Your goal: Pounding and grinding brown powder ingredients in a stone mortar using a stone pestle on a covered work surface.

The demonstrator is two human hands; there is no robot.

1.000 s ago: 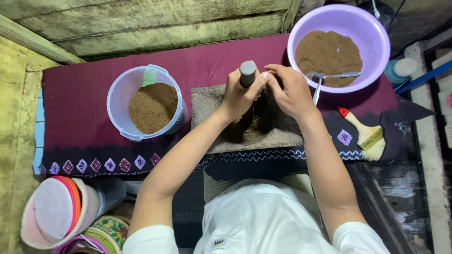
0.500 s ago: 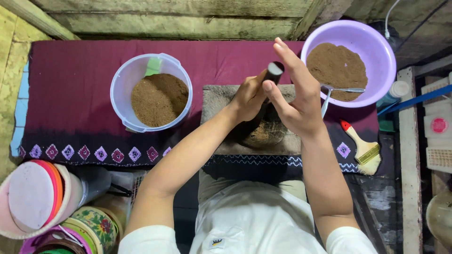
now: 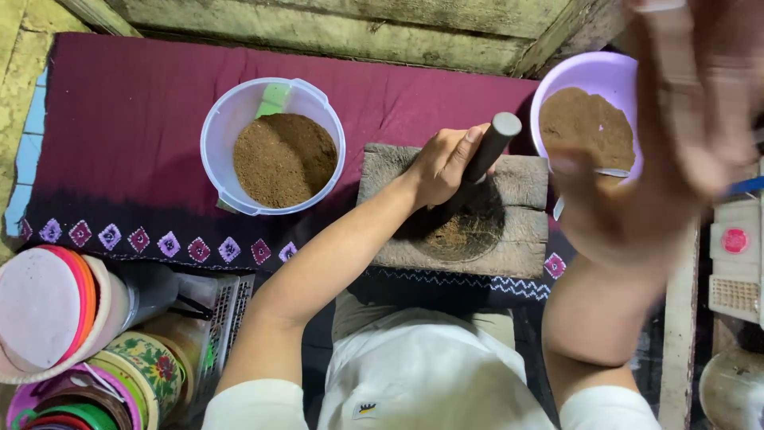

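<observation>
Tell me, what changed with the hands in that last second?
The right hand let go of the dark pestle and rose toward the camera, blurred. The left hand kept gripping it in the stone mortar. Both bowls of brown powder stayed put.

The pestle (image 3: 487, 151) is gripped by the left hand (image 3: 442, 164) and is leaned into the stone mortar (image 3: 454, 211), which is set right under that hand. A tub of powder (image 3: 273, 146) is parked off to the left of it. A basin of powder (image 3: 585, 111) is found behind the raised right hand (image 3: 660, 159). Stacked lids (image 3: 48, 306) are piled near the left elbow.
</observation>
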